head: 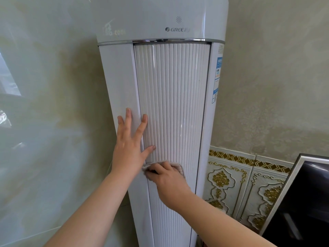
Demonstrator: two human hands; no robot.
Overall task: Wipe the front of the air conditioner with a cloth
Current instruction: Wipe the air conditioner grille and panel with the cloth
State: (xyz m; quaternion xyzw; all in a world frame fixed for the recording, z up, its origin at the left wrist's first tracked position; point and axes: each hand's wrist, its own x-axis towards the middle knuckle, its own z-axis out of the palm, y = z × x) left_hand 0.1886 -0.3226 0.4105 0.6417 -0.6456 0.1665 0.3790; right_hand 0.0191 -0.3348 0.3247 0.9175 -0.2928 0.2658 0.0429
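Note:
A tall white floor-standing air conditioner (170, 86) fills the middle of the view, with a ribbed front panel and a smooth top section bearing a logo. My left hand (130, 145) lies flat and spread on its left edge, fingers reaching onto the ribs. Just below it, my right hand (165, 177) presses a small pale pinkish cloth (178, 166) against the ribbed panel. Most of the cloth is hidden under the hand; only its top and right edge show.
A glossy pale wall (44, 122) is close on the left. On the right, a textured wall sits above gold-patterned tiles (236, 184). A dark screen with a silver frame (302, 202) stands at the lower right, near the unit. A label strip (218, 77) runs down the unit's right side.

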